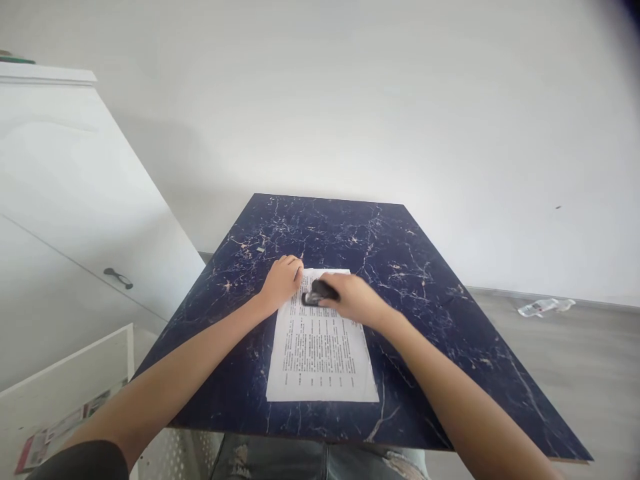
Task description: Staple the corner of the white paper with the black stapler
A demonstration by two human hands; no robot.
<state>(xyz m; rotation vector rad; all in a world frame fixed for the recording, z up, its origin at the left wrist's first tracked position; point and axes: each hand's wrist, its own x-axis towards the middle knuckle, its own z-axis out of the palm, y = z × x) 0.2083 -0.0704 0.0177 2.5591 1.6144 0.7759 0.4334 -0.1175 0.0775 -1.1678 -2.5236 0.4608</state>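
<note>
Printed paper (320, 353) lies on the dark blue marbled table, its lines of text running sideways to me; whether it is one sheet or several, I cannot tell. At its upper left edge, my left hand (284, 280) has its fingers curled and closed on the paper. My right hand (357, 300) grips a small black stapler (325, 291) with a shiny part, held over the upper part of the page. The stapler's jaw points left, towards my left hand. Motion blur hides whether the stapler touches the paper.
The table (325, 230) reaches towards a white wall. On the left stand a white cabinet (65, 187) with a dark handle (119, 277) and an open white drawer or bin (65, 360). Clear plastic packaging (544, 307) lies on the floor at right.
</note>
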